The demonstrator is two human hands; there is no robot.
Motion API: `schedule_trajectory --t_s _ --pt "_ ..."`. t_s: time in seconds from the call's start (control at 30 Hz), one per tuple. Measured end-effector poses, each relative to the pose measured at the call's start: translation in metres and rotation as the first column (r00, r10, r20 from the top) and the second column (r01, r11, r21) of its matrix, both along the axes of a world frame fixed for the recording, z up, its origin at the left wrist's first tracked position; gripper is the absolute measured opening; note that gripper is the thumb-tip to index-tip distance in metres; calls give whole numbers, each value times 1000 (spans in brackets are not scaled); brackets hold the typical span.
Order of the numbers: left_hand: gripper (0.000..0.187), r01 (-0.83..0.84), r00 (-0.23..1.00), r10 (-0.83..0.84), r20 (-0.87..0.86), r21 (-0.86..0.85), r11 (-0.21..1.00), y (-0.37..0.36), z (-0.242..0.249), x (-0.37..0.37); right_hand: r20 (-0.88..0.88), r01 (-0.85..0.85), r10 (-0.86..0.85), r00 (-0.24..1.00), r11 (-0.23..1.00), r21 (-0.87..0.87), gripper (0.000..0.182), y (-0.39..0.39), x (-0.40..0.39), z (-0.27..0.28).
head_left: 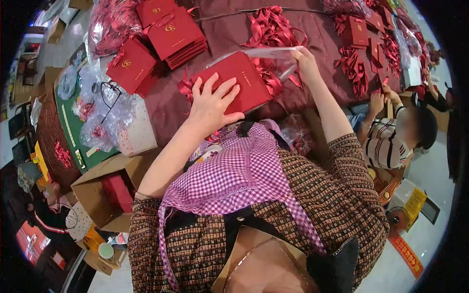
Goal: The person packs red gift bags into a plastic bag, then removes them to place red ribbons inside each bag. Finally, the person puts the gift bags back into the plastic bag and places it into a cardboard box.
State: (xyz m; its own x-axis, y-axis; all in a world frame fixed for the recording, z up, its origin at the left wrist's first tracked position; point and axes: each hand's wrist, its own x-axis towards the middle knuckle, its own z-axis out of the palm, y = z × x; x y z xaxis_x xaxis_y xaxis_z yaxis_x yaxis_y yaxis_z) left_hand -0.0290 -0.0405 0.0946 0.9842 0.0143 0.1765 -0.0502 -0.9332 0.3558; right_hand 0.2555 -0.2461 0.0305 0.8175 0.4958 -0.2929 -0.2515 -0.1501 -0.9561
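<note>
My left hand (211,103) lies with spread fingers on a stack of flat red gift bags (249,80) at the table's near edge. Small gold print marks the top one, and dark red ribbons stick out at both ends. A clear plastic bag (273,53) stretches along the far side of the stack. Its edge is pinched between the thumb and fingers of my right hand (305,66). Beyond lies a heap of red ribbons (274,29). More stacked red gift bags (176,36) with gold emblems sit to the left.
Dark red cloth (220,36) covers the table. Crumpled clear plastic (105,115) lies on the left over a green mat (68,122). An open cardboard box (110,190) stands beside me. At right, a person in a striped top (386,136) handles ribbons near more red bags (358,33).
</note>
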Motion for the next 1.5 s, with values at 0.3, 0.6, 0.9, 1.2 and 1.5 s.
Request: schedule_trajectory --t_s 0.3,0.6,0.9,1.2,1.5 --pt "70 -12 1000 12 -3 17 1000 -1 -3 3 -243 -391 388 889 920 38 26 12 -45 132" --pt "71 -42 999 42 11 23 999 -6 -6 9 733 -195 192 653 977 -82 22 65 -99 180" --pt "58 -42 998 45 37 -82 996 -1 -13 7 767 -331 557 319 824 -460 35 88 -158 57" --pt "29 -236 953 304 6 -616 751 99 -10 41 772 -185 635 14 760 -623 38 81 -156 42" --pt "27 -110 865 -241 -439 -636 764 125 -67 103 765 -176 644 -8 752 -635 41 79 -159 39"
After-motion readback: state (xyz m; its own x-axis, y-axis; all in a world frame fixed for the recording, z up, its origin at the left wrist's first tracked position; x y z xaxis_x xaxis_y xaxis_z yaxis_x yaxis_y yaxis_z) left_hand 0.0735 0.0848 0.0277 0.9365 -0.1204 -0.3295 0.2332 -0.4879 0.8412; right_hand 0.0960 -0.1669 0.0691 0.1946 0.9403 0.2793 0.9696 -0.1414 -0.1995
